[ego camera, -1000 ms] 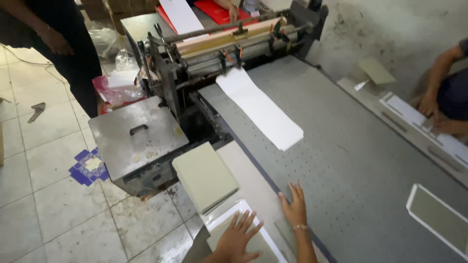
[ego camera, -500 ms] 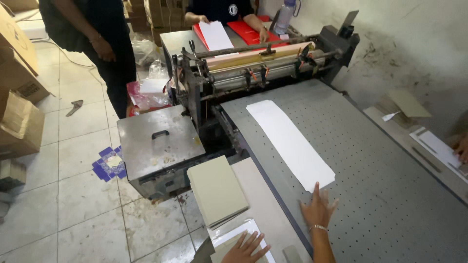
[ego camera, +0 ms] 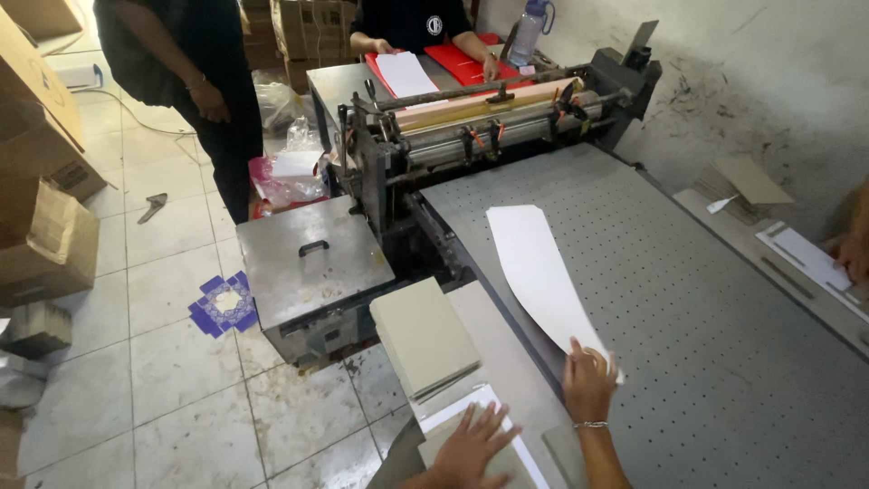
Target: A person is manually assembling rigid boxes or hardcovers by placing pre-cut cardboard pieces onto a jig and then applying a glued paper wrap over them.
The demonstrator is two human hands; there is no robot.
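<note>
Right hand [ego camera: 588,385] is laid on the near end of a long white sheet [ego camera: 541,272], fingers closed on its edge, on the perforated grey bench [ego camera: 688,299]. Left hand [ego camera: 471,444] is pressed flat, fingers spread, on a white-edged board [ego camera: 529,462] at 7 o'clock of the sheet. Grey card stack [ego camera: 421,335] sits at 9 o'clock.

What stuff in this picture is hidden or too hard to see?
Head view:
- Right hand: its fingertips sit at the near end of the white sheet; pinching or just touching, I cannot tell.
- Left hand: flat on a board with white paper, cut off by the bottom edge.
- Person's hand at the right: the edge cuts off the rest.
- Roller machine: the insides are hidden behind the rollers.
</note>
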